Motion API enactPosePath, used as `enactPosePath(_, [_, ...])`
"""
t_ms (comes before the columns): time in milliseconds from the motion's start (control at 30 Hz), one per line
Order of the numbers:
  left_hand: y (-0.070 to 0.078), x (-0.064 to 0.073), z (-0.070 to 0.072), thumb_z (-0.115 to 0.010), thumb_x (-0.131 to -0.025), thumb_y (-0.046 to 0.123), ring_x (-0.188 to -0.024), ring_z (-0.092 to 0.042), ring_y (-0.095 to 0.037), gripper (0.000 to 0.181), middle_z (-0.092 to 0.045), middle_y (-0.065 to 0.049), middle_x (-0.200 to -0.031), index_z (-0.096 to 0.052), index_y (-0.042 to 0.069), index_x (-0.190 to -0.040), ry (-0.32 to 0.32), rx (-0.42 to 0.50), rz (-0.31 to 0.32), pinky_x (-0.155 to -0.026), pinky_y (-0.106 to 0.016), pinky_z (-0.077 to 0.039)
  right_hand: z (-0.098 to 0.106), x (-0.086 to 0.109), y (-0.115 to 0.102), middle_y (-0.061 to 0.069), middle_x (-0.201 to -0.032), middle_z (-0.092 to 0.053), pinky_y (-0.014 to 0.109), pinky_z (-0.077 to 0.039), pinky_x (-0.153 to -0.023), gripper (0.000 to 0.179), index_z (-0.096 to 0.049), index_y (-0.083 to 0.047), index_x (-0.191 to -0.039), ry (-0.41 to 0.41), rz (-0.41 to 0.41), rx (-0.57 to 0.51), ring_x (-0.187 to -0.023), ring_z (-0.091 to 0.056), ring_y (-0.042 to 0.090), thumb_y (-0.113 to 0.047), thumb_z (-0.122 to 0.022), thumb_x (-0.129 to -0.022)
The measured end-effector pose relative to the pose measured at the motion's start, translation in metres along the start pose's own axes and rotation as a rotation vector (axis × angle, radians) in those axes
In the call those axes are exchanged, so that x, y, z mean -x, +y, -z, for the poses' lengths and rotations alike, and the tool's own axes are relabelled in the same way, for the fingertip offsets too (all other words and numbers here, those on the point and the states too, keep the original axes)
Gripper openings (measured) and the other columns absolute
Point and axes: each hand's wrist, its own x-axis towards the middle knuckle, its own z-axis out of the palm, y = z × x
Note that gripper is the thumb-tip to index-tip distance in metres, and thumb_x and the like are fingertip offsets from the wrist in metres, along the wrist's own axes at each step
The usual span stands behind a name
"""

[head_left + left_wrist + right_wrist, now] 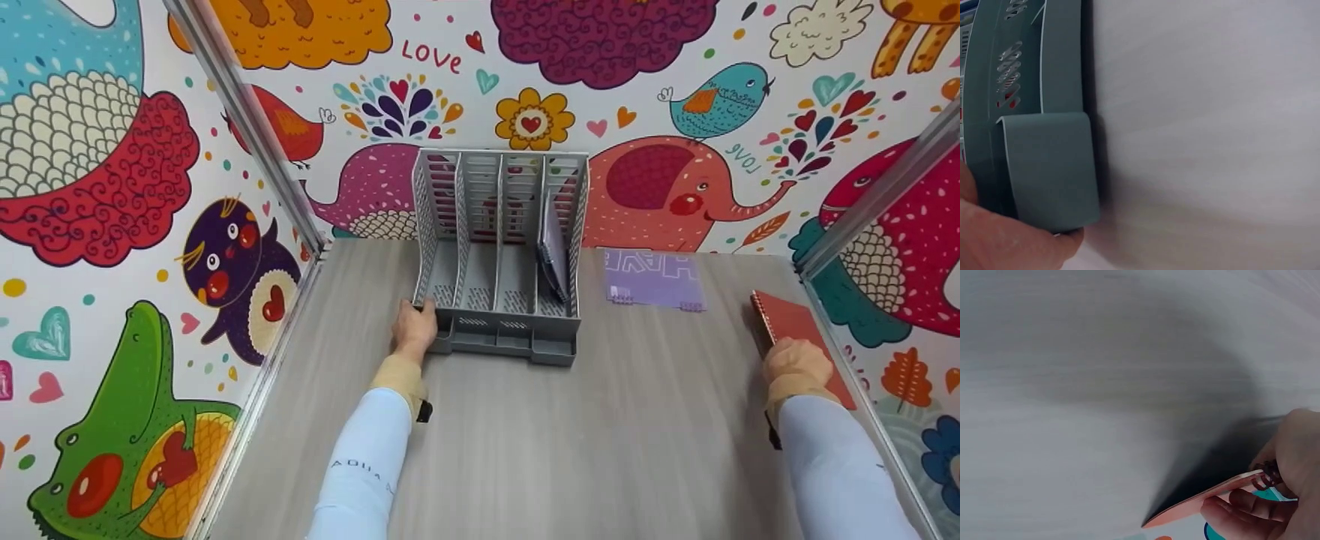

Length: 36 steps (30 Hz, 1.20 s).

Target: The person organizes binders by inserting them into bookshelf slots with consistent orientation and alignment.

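Note:
A grey desktop file rack [480,330] with several upright slots stands against the back wall. My left hand [415,328] grips its front left corner; in the left wrist view the fingers [1016,236] wrap the end of the rack's front tray [1053,169]. A dark-covered notebook [553,247] leans in the rack's rightmost slot. At the far right my right hand [799,361] holds a red spiral notebook [795,319]. The right wrist view shows that notebook [1185,509] tilted up off the table, pinched near its spiral binding [1266,475].
A purple spiral notebook [652,279] lies flat on the wood-grain table [570,450], right of the rack. Patterned panels [450,90] in metal frames [262,142] enclose the table at the back and both sides. The right panel stands close beside the red notebook.

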Motion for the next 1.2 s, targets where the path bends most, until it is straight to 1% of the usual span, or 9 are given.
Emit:
enactPosePath(100, [0.02,0.03,0.012,-0.043,-0.117,0.047,-0.167,-0.04,-0.047,0.076,-0.038,-0.026,-0.18,-0.029,0.0,-0.175,-0.014,-0.021,0.015,-0.139,-0.055,-0.033,0.001,0.004,0.002,0.043,-0.108,-0.063,0.065,-0.065,-0.099,0.047,-0.047,0.027,-0.122,-0.007,-0.034,-0.054,-0.098,-0.066,0.052,-0.015,-0.06,-0.105])
enactPosePath(167, [0.024,0.037,0.014,-0.043,-0.117,0.048,-0.164,-0.044,-0.048,0.073,-0.042,-0.027,-0.178,-0.033,0.0,-0.173,-0.007,-0.023,0.016,-0.137,-0.055,-0.036,0.001,0.007,0.004,0.045,-0.109,-0.06,0.067,-0.064,-0.102,0.061,-0.036,0.029,-0.132,-0.022,-0.042,-0.094,-0.099,-0.064,0.053,-0.019,-0.063,-0.105])
enactPosePath(267, [0.013,0.017,0.004,-0.045,-0.115,0.049,-0.157,-0.052,-0.05,0.071,-0.051,-0.028,-0.171,-0.042,0.0,-0.166,0.027,-0.028,-0.003,-0.131,-0.058,-0.044,0.0,0.009,0.01,0.048,-0.113,-0.056,0.071,-0.061,-0.104,0.077,-0.023,0.031,-0.139,-0.053,-0.005,-0.084,-0.1,-0.063,0.057,-0.021,-0.066,-0.103])
enactPosePath(400, [-0.005,-0.012,-0.009,-0.048,-0.114,0.049,-0.153,-0.055,-0.051,0.069,-0.055,-0.028,-0.166,-0.047,0.0,-0.161,0.043,-0.016,-0.019,-0.126,-0.059,-0.047,0.002,0.005,0.018,0.049,-0.118,-0.059,0.076,-0.057,-0.107,0.065,-0.038,0.03,-0.13,-0.033,0.059,-0.056,-0.102,-0.062,0.058,-0.019,-0.067,-0.1])
enactPosePath(500, [-0.005,-0.014,-0.008,-0.049,-0.114,0.049,-0.153,-0.055,-0.05,0.068,-0.056,-0.029,-0.165,-0.047,0.0,-0.161,0.03,0.008,-0.013,-0.128,-0.058,-0.047,0.002,0.0,0.02,0.046,-0.118,-0.061,0.076,-0.058,-0.105,0.05,-0.047,0.025,-0.124,0.027,0.044,-0.101,-0.101,-0.061,0.056,-0.018,-0.062,-0.103])
enactPosePath(733, [-0.013,-0.023,-0.013,-0.052,-0.111,0.047,-0.148,-0.06,-0.049,0.067,-0.06,-0.029,-0.161,-0.05,-0.001,-0.158,0.071,0.024,-0.025,-0.125,-0.058,-0.048,0.005,-0.001,0.012,0.049,-0.116,-0.06,0.074,-0.058,-0.1,0.048,-0.039,0.028,-0.133,0.149,-0.004,-0.153,-0.097,-0.061,0.058,-0.014,-0.043,-0.111])
enactPosePath(833, [-0.007,-0.014,-0.009,-0.053,-0.11,0.045,-0.146,-0.061,-0.05,0.066,-0.061,-0.03,-0.159,-0.051,-0.001,-0.157,0.084,0.018,-0.024,-0.123,-0.059,-0.05,0.006,0.001,0.007,0.052,-0.116,-0.058,0.076,-0.057,-0.096,0.047,-0.036,0.028,-0.134,0.191,-0.004,-0.18,-0.096,-0.061,0.062,-0.013,-0.041,-0.111])
enactPosePath(967, [0.015,0.017,0.005,-0.052,-0.113,0.041,-0.154,-0.056,-0.049,0.066,-0.056,-0.031,-0.165,-0.046,0.0,-0.164,0.043,0.033,0.013,-0.13,-0.057,-0.045,0.001,-0.004,0.004,0.053,-0.12,-0.059,0.076,-0.055,-0.092,0.043,-0.04,0.023,-0.131,0.277,0.009,-0.226,-0.099,-0.063,0.065,-0.014,-0.037,-0.11])
enactPosePath(1200, [0.017,0.025,0.006,-0.049,-0.114,0.04,-0.154,-0.056,-0.05,0.065,-0.058,-0.031,-0.162,-0.045,-0.002,-0.164,0.058,0.032,0.016,-0.129,-0.058,-0.046,-0.02,-0.039,-0.002,0.047,-0.126,-0.058,0.075,-0.055,-0.095,0.051,-0.038,0.017,-0.143,0.319,0.031,-0.307,-0.1,-0.064,0.058,-0.025,-0.03,-0.115])
